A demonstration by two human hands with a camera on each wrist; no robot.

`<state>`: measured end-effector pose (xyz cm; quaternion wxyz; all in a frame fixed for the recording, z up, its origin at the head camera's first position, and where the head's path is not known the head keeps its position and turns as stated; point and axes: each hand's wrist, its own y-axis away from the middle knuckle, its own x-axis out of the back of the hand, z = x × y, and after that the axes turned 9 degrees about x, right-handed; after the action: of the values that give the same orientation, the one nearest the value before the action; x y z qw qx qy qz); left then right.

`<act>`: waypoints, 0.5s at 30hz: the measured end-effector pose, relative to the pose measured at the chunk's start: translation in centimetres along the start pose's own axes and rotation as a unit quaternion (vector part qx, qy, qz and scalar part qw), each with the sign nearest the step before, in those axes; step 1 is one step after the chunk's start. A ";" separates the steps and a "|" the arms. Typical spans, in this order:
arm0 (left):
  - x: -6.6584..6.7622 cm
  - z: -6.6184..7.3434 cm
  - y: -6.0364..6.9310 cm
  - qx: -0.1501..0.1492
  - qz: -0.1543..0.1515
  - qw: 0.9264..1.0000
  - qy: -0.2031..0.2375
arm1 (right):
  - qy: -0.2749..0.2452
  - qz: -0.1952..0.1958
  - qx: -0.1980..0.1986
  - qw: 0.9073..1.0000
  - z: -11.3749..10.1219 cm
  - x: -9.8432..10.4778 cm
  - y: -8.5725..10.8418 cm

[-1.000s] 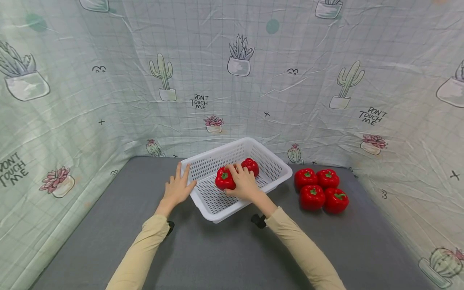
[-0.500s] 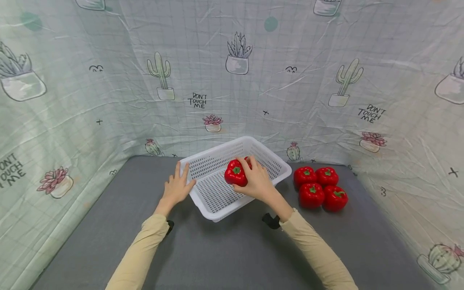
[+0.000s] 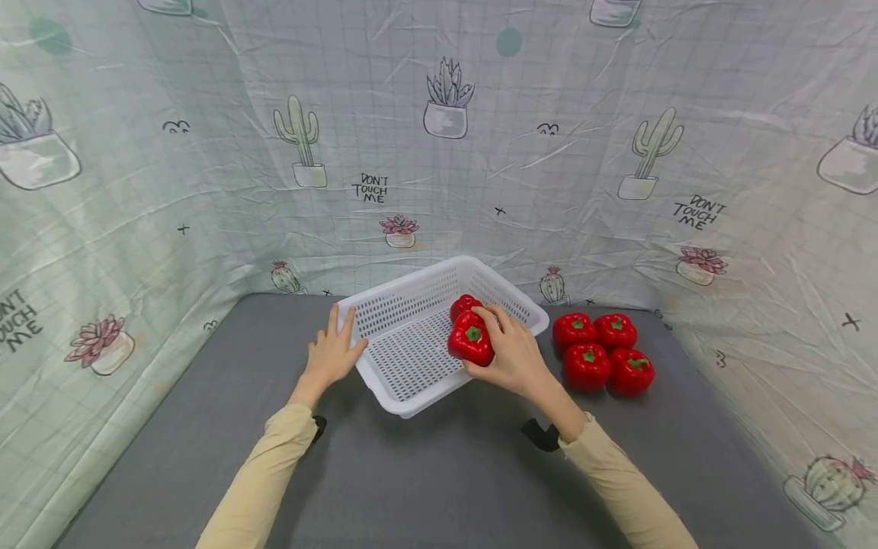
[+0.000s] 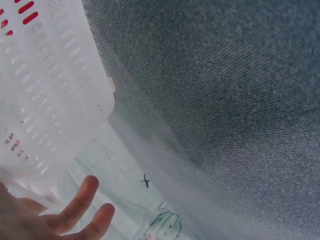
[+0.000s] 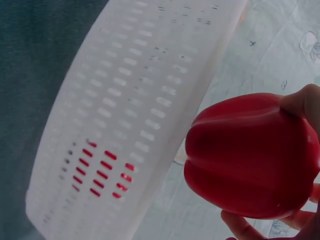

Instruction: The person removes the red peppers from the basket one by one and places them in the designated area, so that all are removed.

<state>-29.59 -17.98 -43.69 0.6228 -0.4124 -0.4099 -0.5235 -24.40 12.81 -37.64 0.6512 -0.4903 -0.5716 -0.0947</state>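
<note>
My right hand (image 3: pixel 514 354) grips a red bell pepper (image 3: pixel 470 338), its green stem facing the head camera. In the right wrist view the held pepper (image 5: pixel 255 157) is raised above the rim of the white plastic basket (image 5: pixel 125 85). My left hand (image 3: pixel 331 352) rests on the left end of the white basket (image 3: pixel 384 362), fingers spread and fairly straight. In the left wrist view some fingers (image 4: pixel 82 205) show beside the basket wall (image 4: pixel 45 85). Another red bell pepper (image 3: pixel 464 306) lies inside the basket towards its back, partly hidden by the held one.
Right of the basket, several red bell peppers (image 3: pixel 586 367) stand grouped on the grey table (image 3: pixel 439 480). A patterned curtain (image 3: pixel 507 168) encloses the table's back and sides, close behind the basket.
My right hand has lifted the bell pepper from the basket floor and carried it to the right, over the basket's near rim. The left hand has stayed at the basket's left end.
</note>
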 end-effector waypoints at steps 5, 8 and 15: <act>0.0 0.0 -0.1 0.003 -0.005 1.000 0.001 | 0.006 0.013 -0.004 1.000 0.3 0.5 1.0; 0.0 0.0 -0.1 0.006 -0.007 1.000 0.001 | 0.016 0.016 -0.013 1.000 0.4 0.8 1.7; -0.1 -0.1 -0.1 0.002 -0.002 1.000 0.005 | 0.039 0.013 -0.035 0.999 0.9 1.3 4.0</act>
<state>-29.67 -18.03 -43.80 0.6245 -0.4075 -0.4092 -0.5258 -21.84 16.00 -38.81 0.6565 -0.5163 -0.5356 -0.1247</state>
